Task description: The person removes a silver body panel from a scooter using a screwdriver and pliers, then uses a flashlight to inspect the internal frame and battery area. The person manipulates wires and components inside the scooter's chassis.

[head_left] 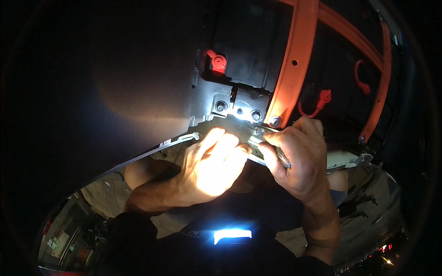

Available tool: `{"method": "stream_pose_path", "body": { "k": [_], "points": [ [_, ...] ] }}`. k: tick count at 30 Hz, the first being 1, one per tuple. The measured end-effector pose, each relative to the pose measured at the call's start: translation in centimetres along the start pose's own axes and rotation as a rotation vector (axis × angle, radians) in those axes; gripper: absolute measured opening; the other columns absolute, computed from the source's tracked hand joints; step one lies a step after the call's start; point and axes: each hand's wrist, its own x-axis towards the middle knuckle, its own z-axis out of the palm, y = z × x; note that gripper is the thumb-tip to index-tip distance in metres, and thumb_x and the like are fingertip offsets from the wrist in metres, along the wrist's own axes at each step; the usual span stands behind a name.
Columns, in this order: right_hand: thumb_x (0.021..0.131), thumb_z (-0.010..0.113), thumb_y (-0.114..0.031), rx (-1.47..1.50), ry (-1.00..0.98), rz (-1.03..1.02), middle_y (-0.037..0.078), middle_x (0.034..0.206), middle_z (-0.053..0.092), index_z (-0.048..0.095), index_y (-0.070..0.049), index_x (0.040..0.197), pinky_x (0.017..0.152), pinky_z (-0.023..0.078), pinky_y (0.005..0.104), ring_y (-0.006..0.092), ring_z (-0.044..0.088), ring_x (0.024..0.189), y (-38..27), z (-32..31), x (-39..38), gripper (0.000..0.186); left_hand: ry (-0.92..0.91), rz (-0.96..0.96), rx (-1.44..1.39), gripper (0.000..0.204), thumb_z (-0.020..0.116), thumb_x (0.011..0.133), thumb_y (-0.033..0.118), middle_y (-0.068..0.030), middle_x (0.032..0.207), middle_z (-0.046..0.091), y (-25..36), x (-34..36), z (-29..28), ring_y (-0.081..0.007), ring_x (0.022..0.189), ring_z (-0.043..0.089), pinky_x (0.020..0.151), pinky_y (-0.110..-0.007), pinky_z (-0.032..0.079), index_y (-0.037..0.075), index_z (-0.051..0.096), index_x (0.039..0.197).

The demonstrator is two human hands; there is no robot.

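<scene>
My right hand (301, 161) is closed around a slim silver metal tool (282, 158), whose kind I cannot make out. The tool's upper end lies close to the lower end of an orange metal bar (293, 64). Beside it, my left hand (209, 168) is curled and washed out by bright light. Its fingertips are at the edge of the metal ledge, near the tool; what they hold, if anything, is hidden. Just above both hands, a black bracket (251, 99) carries a bolt (221, 106) and another bolt (256, 115). A further bolt (275, 121) fastens the orange bar.
Black box-like units (251, 41) sit behind the orange bars. A red cap (218, 63) and a looped red fitting (324, 96) stick out from them. A large dark panel (101, 83) fills the left. Below, a light strip (230, 235) shines blue-white.
</scene>
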Motion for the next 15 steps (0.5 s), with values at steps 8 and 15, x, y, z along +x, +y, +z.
{"method": "stream_pose_path", "body": {
  "k": [8,15],
  "points": [
    [0.074,0.083,-0.018,-0.028,-0.042,0.030,0.002,0.069,0.058,0.063,-0.009,0.080,0.066,0.031,0.0356,0.0168,0.047,0.066,-0.3,0.0,0.6,0.023,0.081,0.127,0.086,0.017,0.070,0.073,0.002,-0.0087,0.086,0.057,-0.5,0.5,0.1,-0.0209,0.075,0.057,0.049,-0.029,0.051,0.000,0.066,0.089],
    [0.075,0.080,-0.014,-0.081,-0.185,0.104,0.002,0.072,0.064,0.068,-0.008,0.080,0.071,0.035,0.0363,0.0195,0.050,0.069,-1.3,-0.4,1.5,0.015,0.052,0.091,0.084,0.017,0.070,0.073,0.001,-0.0079,0.084,0.056,-0.4,0.3,-0.5,-0.0213,0.075,0.056,0.049,-0.030,0.051,0.000,0.066,0.090]
  ]
}}
